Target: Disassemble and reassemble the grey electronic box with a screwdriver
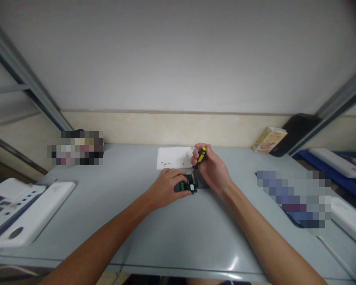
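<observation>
My left hand (166, 185) rests on the grey table (178, 233) and grips a small black device (186, 186) with a green circuit board showing inside it. My right hand (211, 167) is closed around a black and yellow screwdriver (201, 156), held nearly upright with its tip down at the device. Just behind the hands lies a white sheet of paper (172, 156) with several tiny dark screws (165, 163) on it.
A white appliance with blue buttons (20, 209) lies at the left edge. A yellowish box (268, 140) and a dark flat object (295, 132) lean on the wall at back right. Blurred items sit at back left and right. Metal shelf posts flank the table.
</observation>
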Motion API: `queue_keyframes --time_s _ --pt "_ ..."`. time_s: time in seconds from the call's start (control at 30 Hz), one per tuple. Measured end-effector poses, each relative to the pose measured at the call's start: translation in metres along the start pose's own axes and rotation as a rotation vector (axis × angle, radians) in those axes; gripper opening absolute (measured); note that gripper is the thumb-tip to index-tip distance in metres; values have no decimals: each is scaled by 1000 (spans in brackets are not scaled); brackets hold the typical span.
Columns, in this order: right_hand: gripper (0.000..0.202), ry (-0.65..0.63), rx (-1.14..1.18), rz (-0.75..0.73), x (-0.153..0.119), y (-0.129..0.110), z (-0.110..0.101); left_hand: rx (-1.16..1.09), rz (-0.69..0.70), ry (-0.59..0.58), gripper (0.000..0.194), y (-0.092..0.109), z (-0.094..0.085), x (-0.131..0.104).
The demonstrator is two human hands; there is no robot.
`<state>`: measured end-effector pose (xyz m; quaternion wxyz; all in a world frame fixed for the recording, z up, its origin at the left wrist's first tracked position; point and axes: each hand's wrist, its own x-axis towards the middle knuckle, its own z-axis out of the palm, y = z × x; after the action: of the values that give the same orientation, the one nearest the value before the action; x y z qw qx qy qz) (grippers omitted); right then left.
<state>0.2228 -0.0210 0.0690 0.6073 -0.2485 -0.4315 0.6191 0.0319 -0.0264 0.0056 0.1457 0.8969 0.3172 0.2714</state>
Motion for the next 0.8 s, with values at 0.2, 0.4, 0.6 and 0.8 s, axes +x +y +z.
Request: queue_keyframes --time_s 0.2,0.4,0.6,0.8 --pt "32 22 -31 -43 -1 2 -3 -14 -37 -21 31 3 -2 1" --pt "34 15 -46 -24 0 2 -1 -65 -91 -18 41 5 -3 2" --pt "20 -29 -39 -61 -2 6 0 -85 -92 -18 47 4 -2 1" --pt "28 5 -24 -91 2 13 4 -98 -127 24 48 0 1 4"
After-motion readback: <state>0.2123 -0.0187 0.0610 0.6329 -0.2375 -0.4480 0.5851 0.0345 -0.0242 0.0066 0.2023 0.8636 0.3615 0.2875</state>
